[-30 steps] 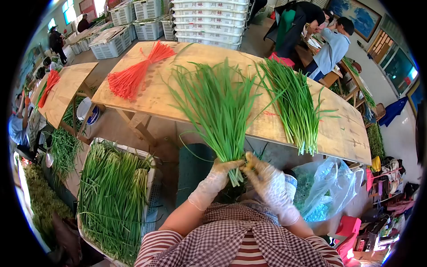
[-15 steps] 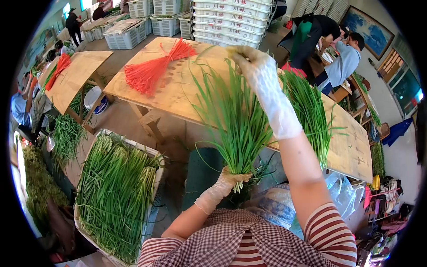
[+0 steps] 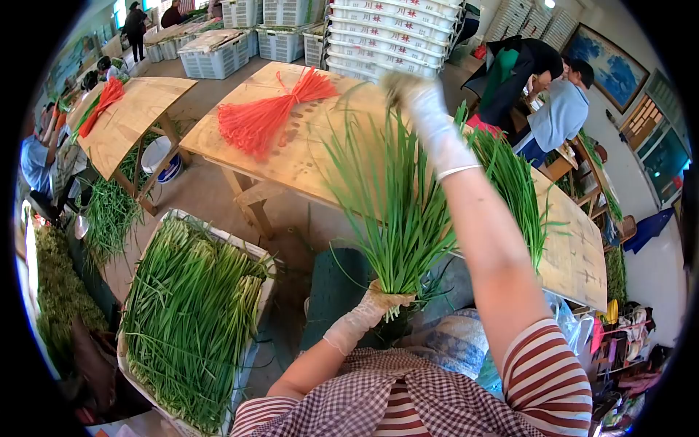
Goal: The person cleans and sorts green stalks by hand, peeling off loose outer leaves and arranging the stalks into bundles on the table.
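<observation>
Left hand [image 3: 373,302], gloved: clamped round the lower end of your green bunch [image 3: 400,233], which stands leaves-up before the table's near edge. Right hand [image 3: 413,95], gloved: well apart from the left, raised at the leaf tips, blurred; you cannot tell whether it grips.

Work table [image 3: 571,244]: bare wood, dark spots beside the red strips [image 3: 255,124], which lie fanned at its left part. Second green bunch [image 3: 513,178]: lying on the table, right.

Near left of you: white crate [image 3: 271,271], filled with greens. Far left: smaller table [image 3: 142,113], bucket [image 3: 156,156] beneath its right side. Far centre: stacked white trays [image 3: 386,33]. Far right: framed picture [image 3: 604,65], two people [image 3: 557,116] bent close together.
</observation>
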The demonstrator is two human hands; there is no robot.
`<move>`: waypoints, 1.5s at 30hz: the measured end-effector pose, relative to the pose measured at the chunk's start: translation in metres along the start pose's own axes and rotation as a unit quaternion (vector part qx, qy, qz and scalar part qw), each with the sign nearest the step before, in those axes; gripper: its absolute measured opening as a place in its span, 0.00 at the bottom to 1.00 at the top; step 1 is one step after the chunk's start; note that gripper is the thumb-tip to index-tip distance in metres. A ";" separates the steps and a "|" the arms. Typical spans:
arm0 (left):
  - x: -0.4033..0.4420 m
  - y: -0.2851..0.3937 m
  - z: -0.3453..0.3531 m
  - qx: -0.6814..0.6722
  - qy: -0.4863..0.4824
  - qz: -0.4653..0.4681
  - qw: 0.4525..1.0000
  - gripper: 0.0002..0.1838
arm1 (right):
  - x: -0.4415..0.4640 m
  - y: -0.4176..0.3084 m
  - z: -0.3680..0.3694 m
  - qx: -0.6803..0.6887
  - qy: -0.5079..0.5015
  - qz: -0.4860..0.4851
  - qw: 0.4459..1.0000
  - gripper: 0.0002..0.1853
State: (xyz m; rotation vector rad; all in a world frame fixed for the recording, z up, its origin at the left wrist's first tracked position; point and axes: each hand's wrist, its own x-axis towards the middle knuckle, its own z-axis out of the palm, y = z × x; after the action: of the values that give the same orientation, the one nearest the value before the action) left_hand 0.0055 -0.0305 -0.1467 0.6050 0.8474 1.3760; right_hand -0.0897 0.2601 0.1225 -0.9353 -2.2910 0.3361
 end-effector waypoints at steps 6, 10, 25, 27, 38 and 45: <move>-0.014 0.012 -0.003 -0.016 0.003 0.032 0.999 0.13 | -0.109 -0.053 -0.284 0.057 0.383 -0.128 0.913 0.12; -0.013 0.012 0.003 -0.011 0.028 0.024 0.999 0.13 | -0.227 -0.038 -0.389 0.262 0.261 -0.256 0.893 0.21; -0.020 0.021 0.003 0.006 0.051 -0.001 0.999 0.15 | -0.425 0.053 -0.044 -0.168 -0.591 0.015 0.788 0.19; -0.020 0.018 0.002 -0.049 0.063 0.039 0.996 0.14 | -0.378 0.022 -0.067 0.003 -0.456 -0.084 0.886 0.17; -0.008 0.013 -0.006 0.035 0.042 0.031 0.998 0.13 | -0.093 -0.072 0.003 -0.123 -0.234 0.016 0.964 0.17; -0.013 0.021 -0.009 0.032 0.001 0.038 0.999 0.14 | -0.043 -0.050 -0.020 -0.158 0.041 -0.185 0.969 0.14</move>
State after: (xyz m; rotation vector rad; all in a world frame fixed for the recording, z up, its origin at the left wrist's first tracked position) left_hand -0.0143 -0.0421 -0.1333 0.6909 0.8802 1.4227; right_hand -0.0807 0.1944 0.1407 -0.6309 -2.4202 -0.2291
